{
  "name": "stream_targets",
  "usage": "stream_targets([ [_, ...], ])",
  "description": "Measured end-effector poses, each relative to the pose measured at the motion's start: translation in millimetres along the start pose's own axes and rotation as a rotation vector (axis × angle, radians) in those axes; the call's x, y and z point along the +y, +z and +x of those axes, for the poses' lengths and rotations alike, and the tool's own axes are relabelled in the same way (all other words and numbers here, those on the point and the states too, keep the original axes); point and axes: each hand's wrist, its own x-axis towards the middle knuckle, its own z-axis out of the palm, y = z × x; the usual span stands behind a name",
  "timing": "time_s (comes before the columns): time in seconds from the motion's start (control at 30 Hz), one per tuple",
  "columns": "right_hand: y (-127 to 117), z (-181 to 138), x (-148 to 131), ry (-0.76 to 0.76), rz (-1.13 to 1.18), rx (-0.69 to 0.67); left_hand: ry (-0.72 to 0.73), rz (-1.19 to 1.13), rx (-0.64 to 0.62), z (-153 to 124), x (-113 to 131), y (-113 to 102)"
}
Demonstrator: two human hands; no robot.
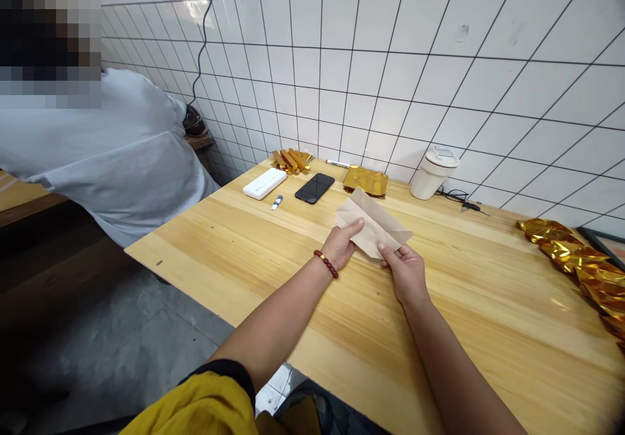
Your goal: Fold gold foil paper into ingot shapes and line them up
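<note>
Over the wooden table [215, 252], a creased sheet of tan paper [368, 223] is held between both hands. The left hand [340, 246], a dark red beaded bracelet [326, 264] at its wrist, pinches the near left edge, thumb on top; the right hand [409, 273] pinches the near right edge likewise. Beyond the sheet lie a gold foil stack [366, 181] and a black smartphone [315, 188]; a lidded cup [432, 174] stands upright near the tiled wall [371, 77].
</note>
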Motion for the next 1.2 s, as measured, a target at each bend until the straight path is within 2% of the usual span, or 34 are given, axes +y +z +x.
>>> stream_targets([
  [0.2,1.8,-1.7,-3.5,0.000,0.012,-0.023,-0.051,-0.160,0.099,4.6,9.9,-0.3],
  [0.4,0.9,-1.2,-2.2,-0.014,0.022,0.010,-0.099,-0.073,-0.014,-0.2,5.8,-0.6],
  [0.5,0.3,-0.6,-0.7,-0.026,0.030,0.003,-0.085,-0.032,-0.028,-0.8,2.0,-1.4],
  [0.7,0.1,-0.6,-0.7,-0.012,0.034,0.002,-0.106,-0.150,0.108,5.4,8.0,-2.2],
  [0.83,1.2,-0.6,-1.5,-0.022,-0.007,-0.024,-0.041,-0.222,0.155,8.0,13.1,-2.8],
  [0.93,1.9,-0.6,-2.1,-0.022,-0.020,-0.015,-0.036,-0.213,0.108,5.0,12.3,-1.4],
  [1.07,2.3,-0.6,-3.4,-0.025,-0.018,0.010,-0.078,-0.047,-0.011,-0.9,4.2,2.1],
  [1.2,2.6,-0.5,-4.4,-0.021,0.013,-0.006,-0.011,0.059,-0.024,-3.6,-4.5,3.6],
])
